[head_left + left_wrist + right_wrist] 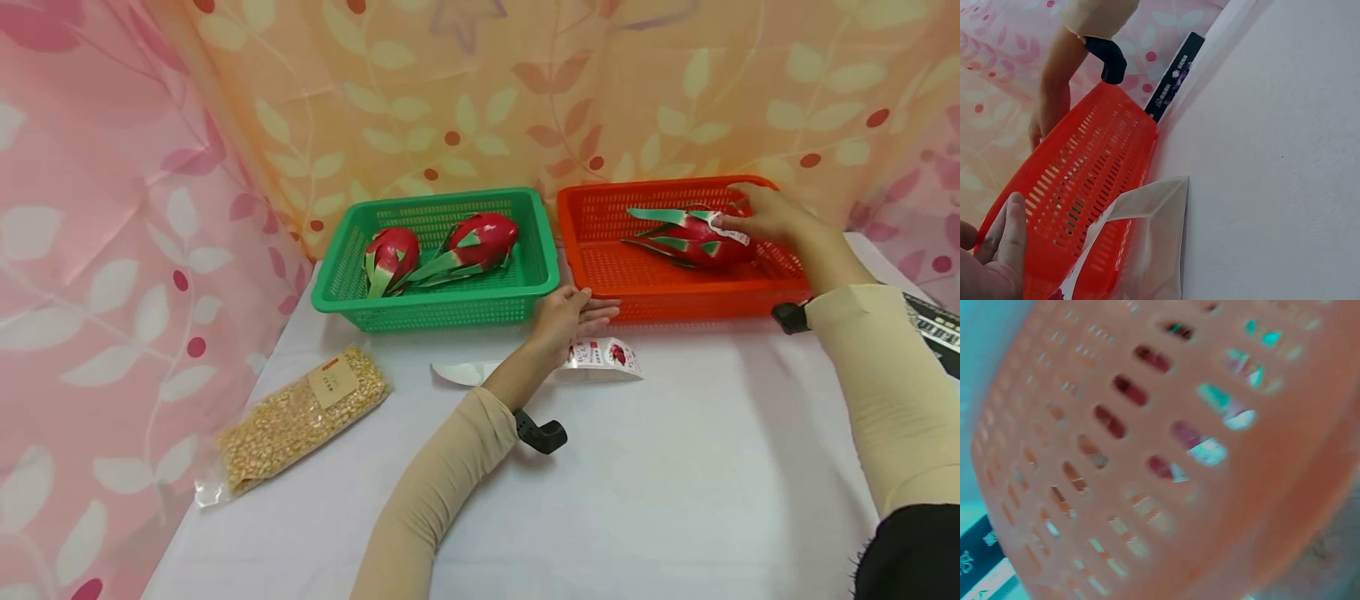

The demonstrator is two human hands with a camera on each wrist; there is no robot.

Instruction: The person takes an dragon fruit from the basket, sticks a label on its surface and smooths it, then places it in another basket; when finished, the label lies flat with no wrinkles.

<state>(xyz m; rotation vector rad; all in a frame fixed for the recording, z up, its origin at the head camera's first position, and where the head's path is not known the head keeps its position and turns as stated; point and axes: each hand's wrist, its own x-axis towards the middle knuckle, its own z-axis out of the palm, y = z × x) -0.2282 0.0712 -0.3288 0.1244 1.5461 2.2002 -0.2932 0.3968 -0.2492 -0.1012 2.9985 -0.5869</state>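
In the head view a dragon fruit (693, 246) with green scales lies in the red basket (675, 292), a white label (731, 232) wrapped over its right part. My right hand (768, 217) reaches in from above and grips this end, thumb at the label; the right wrist view shows only the fruit through the basket's slots. At the basket's near left corner, my left hand (558, 321) touches the rim with its fingers (1015, 231) stretched along the outer wall. Partly under the left wrist lies a strip of printed labels (606, 357).
A green basket (435, 308) on the left holds two dragon fruits, one of them large (483, 242). A clear bag of yellow corn kernels (292, 421) lies at the table's left. A black box (933, 329) is beside the red basket, partly behind my right sleeve. Patterned cloth (450, 108) hangs behind.
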